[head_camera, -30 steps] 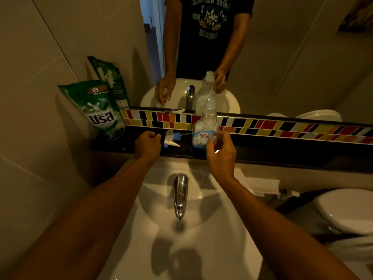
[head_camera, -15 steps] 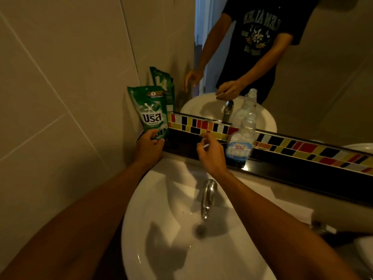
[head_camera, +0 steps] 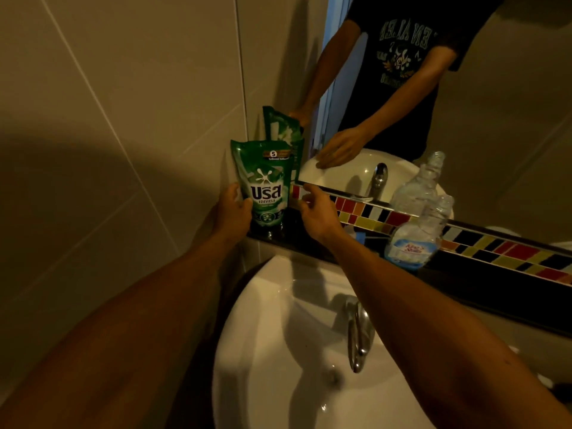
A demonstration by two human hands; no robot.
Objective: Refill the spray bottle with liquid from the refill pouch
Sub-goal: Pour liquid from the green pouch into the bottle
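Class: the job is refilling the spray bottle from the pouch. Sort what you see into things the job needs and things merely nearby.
Needed: refill pouch, spray bottle, left hand, right hand.

Merely nearby: sink, tap, mirror, tiled strip.

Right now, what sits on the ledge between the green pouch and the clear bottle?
In the head view, the right hand reaches in between the green pouch and clear bottle; behind its wrist, a blue-and-white piece shows.

White sink [head_camera: 278, 351] with chrome faucet [head_camera: 357, 335] below mirror [head_camera: 495, 119]
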